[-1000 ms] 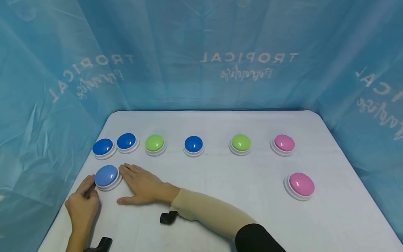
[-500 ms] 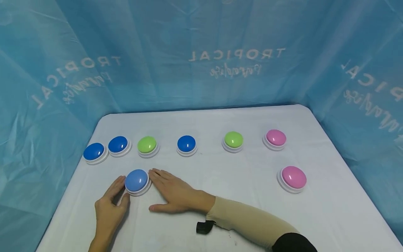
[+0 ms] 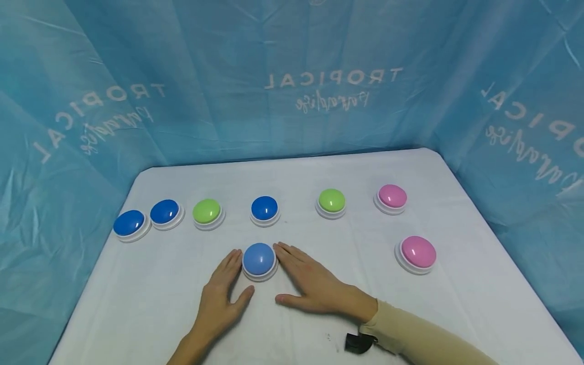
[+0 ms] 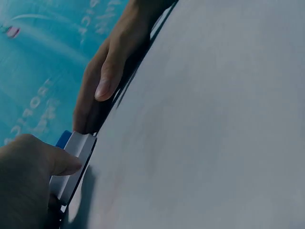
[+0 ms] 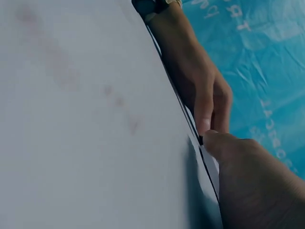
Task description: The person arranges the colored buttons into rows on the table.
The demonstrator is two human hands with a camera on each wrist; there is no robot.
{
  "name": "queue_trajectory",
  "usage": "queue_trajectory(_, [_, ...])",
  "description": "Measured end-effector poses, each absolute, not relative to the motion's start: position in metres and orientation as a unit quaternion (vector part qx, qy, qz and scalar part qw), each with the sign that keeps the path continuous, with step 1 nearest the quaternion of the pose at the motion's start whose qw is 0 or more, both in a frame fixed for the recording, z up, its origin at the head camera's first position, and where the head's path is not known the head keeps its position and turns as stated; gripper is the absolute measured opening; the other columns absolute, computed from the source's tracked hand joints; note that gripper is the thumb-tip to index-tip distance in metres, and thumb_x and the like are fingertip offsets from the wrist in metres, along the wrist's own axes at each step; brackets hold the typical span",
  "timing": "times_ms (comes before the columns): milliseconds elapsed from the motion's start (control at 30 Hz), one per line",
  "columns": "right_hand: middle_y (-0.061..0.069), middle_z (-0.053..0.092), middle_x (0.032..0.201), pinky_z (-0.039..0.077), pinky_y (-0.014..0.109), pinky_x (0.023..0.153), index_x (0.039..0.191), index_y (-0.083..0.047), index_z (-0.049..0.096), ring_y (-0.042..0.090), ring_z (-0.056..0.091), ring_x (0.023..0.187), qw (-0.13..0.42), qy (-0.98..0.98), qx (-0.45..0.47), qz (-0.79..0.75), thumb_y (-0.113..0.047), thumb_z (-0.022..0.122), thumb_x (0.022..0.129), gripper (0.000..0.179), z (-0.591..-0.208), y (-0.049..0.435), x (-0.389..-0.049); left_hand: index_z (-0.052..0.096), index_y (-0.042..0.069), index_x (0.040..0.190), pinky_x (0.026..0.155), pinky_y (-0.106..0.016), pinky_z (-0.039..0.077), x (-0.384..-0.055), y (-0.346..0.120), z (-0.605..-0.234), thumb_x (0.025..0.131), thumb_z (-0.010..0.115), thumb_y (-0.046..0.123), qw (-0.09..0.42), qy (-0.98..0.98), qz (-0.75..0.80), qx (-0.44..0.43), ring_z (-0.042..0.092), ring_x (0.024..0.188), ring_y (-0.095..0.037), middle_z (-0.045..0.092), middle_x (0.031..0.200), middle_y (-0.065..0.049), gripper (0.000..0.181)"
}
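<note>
A round push button with a light blue dome (image 3: 258, 259) and a white base sits on the white table, between my two hands. My left hand (image 3: 219, 304) lies along its left side, its straight fingertips touching or nearly touching the base, thumb spread toward me. Along the other side, my right hand (image 3: 315, 284) has its extended fingertips at the base, thumb apart. In the left wrist view the button's white base (image 4: 76, 145) shows edge-on beside the thumb. The right wrist view shows only a sliver of it, mostly hidden by the hand.
Behind stand darker blue buttons (image 3: 264, 209), green buttons (image 3: 206, 211) (image 3: 331, 201) and a pink button (image 3: 392, 196). Another pink button (image 3: 417, 252) stands nearer on the right. A blue printed curtain (image 3: 292, 116) encloses the table (image 3: 342, 238) at the back and sides.
Both hands have moved right across the table with the light blue button between them. The head view has shifted and tilted slightly; the other buttons keep their places on the table.
</note>
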State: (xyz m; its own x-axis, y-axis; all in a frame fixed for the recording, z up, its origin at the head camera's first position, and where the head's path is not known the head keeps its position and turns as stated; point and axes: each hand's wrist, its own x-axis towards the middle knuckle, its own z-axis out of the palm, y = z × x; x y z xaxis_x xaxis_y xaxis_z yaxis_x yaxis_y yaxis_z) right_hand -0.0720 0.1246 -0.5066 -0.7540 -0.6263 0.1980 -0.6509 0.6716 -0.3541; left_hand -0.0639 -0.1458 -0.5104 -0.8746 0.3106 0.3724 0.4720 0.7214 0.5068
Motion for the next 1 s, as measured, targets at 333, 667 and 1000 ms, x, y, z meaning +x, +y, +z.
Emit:
queue_trajectory(333, [0.010, 0.037, 0.170, 0.036, 0.052, 0.125, 0.165, -0.007, 0.032, 0.029, 0.035, 0.158, 0.065, -0.927, 0.259, 0.262, -0.054, 0.068, 0.099, 0.089, -0.508, 0.187, -0.066, 0.039, -0.004, 0.159, 0.130, -0.047, 0.025, -0.077, -0.071, -0.510, 0.097, 0.068, 0.050, 0.086, -0.903, -0.249, -0.339, 0.032, 0.159, -0.031, 0.039, 0.168, -0.017, 0.087])
queue_trajectory(667, [0.010, 0.038, 0.169, 0.034, 0.059, 0.125, 0.165, -0.011, 0.035, 0.035, 0.037, 0.156, 0.061, -0.940, 0.193, 0.275, -0.051, 0.075, 0.095, 0.090, -0.504, 0.237, -0.061, 0.037, -0.002, 0.161, 0.132, -0.048, 0.024, -0.103, -0.013, -0.505, 0.103, 0.061, 0.050, 0.052, -0.894, -0.217, -0.388, 0.030, 0.160, -0.030, 0.039, 0.168, -0.017, 0.081])
queue_trajectory(1000, [0.011, 0.038, 0.169, 0.035, 0.061, 0.123, 0.165, -0.012, 0.035, 0.037, 0.037, 0.156, 0.054, -0.943, 0.146, 0.293, -0.047, 0.076, 0.095, 0.089, -0.499, 0.252, -0.057, 0.038, -0.001, 0.161, 0.132, -0.045, 0.022, -0.119, 0.011, -0.502, 0.104, 0.059, 0.051, 0.042, -0.888, -0.201, -0.411, 0.029, 0.161, -0.029, 0.039, 0.168, -0.016, 0.080])
